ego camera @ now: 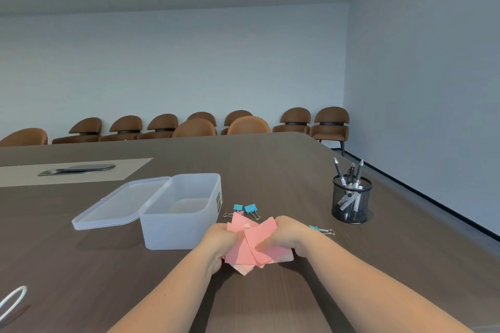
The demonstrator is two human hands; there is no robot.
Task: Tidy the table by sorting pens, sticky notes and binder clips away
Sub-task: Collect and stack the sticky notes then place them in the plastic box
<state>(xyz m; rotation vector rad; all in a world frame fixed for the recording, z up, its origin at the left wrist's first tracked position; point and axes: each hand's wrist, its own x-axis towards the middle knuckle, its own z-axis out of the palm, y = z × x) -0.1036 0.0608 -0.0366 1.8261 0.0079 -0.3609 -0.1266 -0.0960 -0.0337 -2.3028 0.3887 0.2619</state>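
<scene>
On the table (270, 170), hands: left hand (219, 240) and right hand (290, 234) both grip pink sticky notes (257, 249) (fanned).
Behind: perhaps two binder clips (250, 209).

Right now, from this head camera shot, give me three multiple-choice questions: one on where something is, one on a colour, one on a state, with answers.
1. Where are the pens?
A. in the mesh cup
B. in the plastic box
C. loose on the table

2. What colour are the sticky notes in the hands?
A. yellow
B. pink
C. green

3. What state is the plastic box in?
A. shut with its lid on
B. open and full of clips
C. open, lid lying beside it

Answers: 1 A, the pens stand upright in the black mesh cup. 2 B, the left hand and right hand together hold a pink fan of notes. 3 C, the box looks empty, with the lid leaning against its left side.
</scene>
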